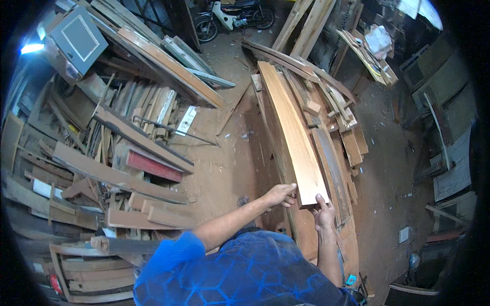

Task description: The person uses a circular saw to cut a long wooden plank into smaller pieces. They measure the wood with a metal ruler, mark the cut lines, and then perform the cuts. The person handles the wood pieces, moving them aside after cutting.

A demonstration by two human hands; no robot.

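A long, pale wooden plank (pixel 296 137) runs away from me along the workbench, its near end close to my body. My right hand (pixel 324 213) grips that near end, thumb on the top face and fingers lower down. At the plank's left edge, my left hand (pixel 280 196) is closed, with thumb and fingertips against its side. What the undersides of my fingers touch is hidden. Right of the plank lies a dark, narrow strip (pixel 332 168) on the bench. A small turquoise tape measure (pixel 350 279) is beside my right forearm.
Stacked timber (pixel 117 173) fills the left side. Loose offcuts (pixel 352 145) lie along the bench's right side, near a small wood block (pixel 312 107). Planks (pixel 301 25) lean at the back, near a parked motorbike (pixel 229 18). Panels (pixel 454 168) line the right wall.
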